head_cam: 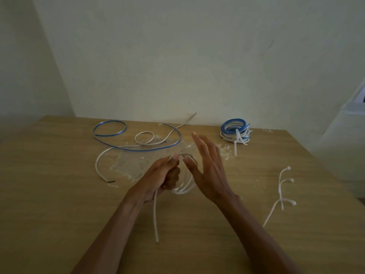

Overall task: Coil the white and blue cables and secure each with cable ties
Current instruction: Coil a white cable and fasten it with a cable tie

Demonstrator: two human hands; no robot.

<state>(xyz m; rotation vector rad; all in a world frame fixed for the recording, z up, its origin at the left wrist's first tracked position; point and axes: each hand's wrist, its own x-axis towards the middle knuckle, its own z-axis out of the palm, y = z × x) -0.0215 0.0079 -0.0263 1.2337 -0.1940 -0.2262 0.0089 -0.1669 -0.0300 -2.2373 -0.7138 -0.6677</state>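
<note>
Two hands, left hand (164, 178) and right hand (207, 171). One worktop (59, 194). One loose blue cable (138, 148). One loose white cable (97, 161) lying flat, as far as it can be traced where it crosses the blue. One part-coiled white cable (185, 189) in the left fingers. Two tied coils stacked far right, blue coil (235, 124) over white coil (225, 136). Spare cable ties (280, 182): three heads counted

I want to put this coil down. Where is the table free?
Bare table: near left, in front of the loose white cable; also between the right hand and the cable ties. Crowded: far middle, with the blue cable; far right, the tied bundle.
</note>
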